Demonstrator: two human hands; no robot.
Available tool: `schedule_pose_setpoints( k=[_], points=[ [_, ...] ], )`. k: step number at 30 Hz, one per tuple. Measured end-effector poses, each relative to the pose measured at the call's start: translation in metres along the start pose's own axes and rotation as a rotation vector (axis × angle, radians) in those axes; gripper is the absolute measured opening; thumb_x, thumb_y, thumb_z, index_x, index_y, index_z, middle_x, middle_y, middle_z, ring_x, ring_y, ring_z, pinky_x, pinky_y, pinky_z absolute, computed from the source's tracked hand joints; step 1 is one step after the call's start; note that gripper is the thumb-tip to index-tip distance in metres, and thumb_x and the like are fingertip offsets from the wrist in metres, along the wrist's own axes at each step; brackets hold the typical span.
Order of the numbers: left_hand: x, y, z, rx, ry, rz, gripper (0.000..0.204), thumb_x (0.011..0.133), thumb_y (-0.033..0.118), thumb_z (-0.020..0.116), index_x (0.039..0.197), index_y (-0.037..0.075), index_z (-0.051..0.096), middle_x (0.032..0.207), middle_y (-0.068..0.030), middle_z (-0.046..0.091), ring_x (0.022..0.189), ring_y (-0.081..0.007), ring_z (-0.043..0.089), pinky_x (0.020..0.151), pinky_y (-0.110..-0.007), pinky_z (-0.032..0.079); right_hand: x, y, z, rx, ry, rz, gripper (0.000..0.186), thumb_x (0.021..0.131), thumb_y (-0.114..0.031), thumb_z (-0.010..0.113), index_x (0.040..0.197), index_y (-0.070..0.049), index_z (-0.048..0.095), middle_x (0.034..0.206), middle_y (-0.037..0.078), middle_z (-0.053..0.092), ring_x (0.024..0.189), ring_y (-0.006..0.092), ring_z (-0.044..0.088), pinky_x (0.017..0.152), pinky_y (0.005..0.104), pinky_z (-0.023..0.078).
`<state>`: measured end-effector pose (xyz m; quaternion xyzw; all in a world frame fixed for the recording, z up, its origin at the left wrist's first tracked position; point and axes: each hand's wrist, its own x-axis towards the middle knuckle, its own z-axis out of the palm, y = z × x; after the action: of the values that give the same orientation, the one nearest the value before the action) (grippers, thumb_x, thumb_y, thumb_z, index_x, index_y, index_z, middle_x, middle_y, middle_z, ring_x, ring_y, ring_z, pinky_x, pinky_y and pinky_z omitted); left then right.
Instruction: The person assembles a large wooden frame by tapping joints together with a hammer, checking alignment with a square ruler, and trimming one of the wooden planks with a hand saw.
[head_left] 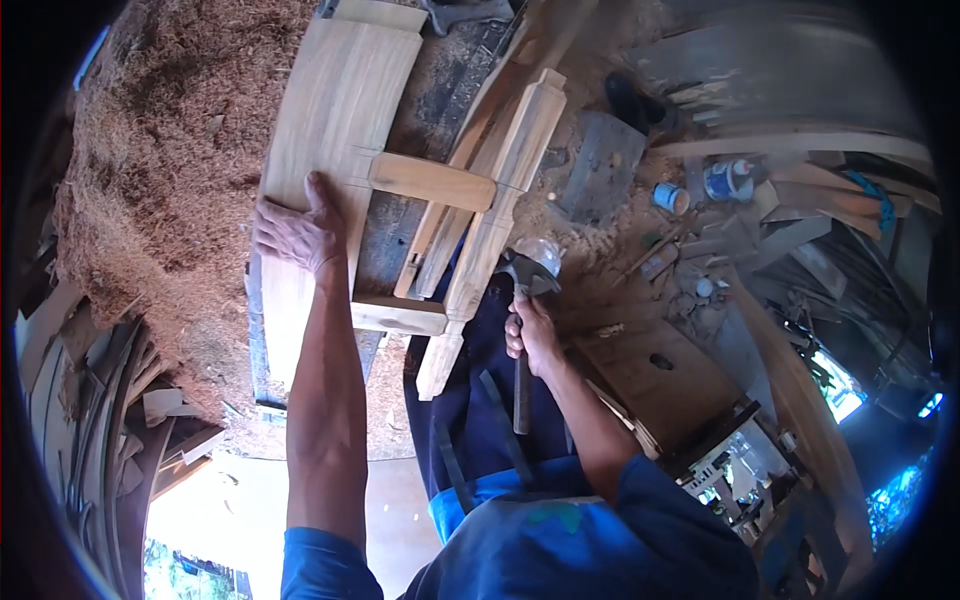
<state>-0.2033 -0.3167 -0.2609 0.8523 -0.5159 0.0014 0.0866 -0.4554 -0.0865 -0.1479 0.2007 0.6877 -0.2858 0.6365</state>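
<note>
My left hand (pixel 300 232) lies on a wide pale wooden board (pixel 335 110), thumb apart and fingertips at the board's left edge. Two short crosspieces, an upper rail (pixel 432 181) and a lower rail (pixel 400 316), link this board to a notched wooden post (pixel 487 245) on its right. My right hand (pixel 538 338) is wrapped round the handle of a claw hammer (pixel 521 395). The hammer's dark head sits just right of the post; whether they touch, I cannot tell. A slotted wooden strip (pixel 420 250) shows between board and post.
Heaped wood shavings (pixel 170 200) cover the left side. To the right are a blue-labelled can (pixel 728 180), a smaller open can (pixel 671 198), a grey slab (pixel 600 165) and scattered offcuts. Stacked boards (pixel 85 420) stand lower left. A machine-like frame (pixel 740 470) stands lower right.
</note>
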Motion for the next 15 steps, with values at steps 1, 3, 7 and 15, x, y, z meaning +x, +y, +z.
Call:
schedule_pose_setpoints(
  k=[1,3,7,15],
  points=[
    [0.001,-0.006,0.003,0.043,-0.029,-0.008,0.094,0.083,0.075,0.056,0.136,-0.002,0.045,0.127,-0.0198,0.052,0.123,-0.0359,0.044,0.109,-0.051,0.025,0.002,0.004,0.000,-0.051,0.007,-0.036,0.029,0.102,-0.042,0.055,0.096,-0.014,0.047,0.058,-0.001,0.043,0.039,0.0107,0.039,0.036,0.0277,0.032],
    [0.003,-0.001,0.000,-0.035,-0.061,-0.043,0.095,0.083,0.076,0.055,0.136,-0.002,0.045,0.130,-0.0203,0.051,0.124,-0.0359,0.044,0.110,-0.051,0.024,0.005,0.002,-0.007,-0.033,-0.032,-0.001,0.030,0.103,-0.042,0.053,0.097,-0.013,0.048,0.060,-0.001,0.045,0.040,0.0105,0.041,0.037,0.0277,0.034],
    [0.004,-0.010,-0.004,-0.029,-0.089,-0.061,0.097,0.082,0.074,0.057,0.139,-0.002,0.042,0.133,-0.0216,0.050,0.127,-0.0373,0.043,0.112,-0.052,0.023,0.005,0.004,-0.022,0.042,-0.144,0.000,0.027,0.101,-0.039,0.056,0.098,-0.012,0.051,0.061,0.000,0.049,0.041,0.0101,0.043,0.039,0.0266,0.036],
    [-0.102,0.001,-0.062,-0.594,-0.346,0.595,0.059,0.094,0.035,0.065,0.138,0.001,0.047,0.127,-0.0255,0.054,0.115,-0.0436,0.052,0.099,-0.050,0.042,0.018,0.021,-0.084,0.118,-0.086,0.014,0.023,0.093,-0.028,0.069,0.095,-0.016,0.050,0.059,-0.001,0.049,0.041,0.0121,0.046,0.038,0.0302,0.039]
  ],
)
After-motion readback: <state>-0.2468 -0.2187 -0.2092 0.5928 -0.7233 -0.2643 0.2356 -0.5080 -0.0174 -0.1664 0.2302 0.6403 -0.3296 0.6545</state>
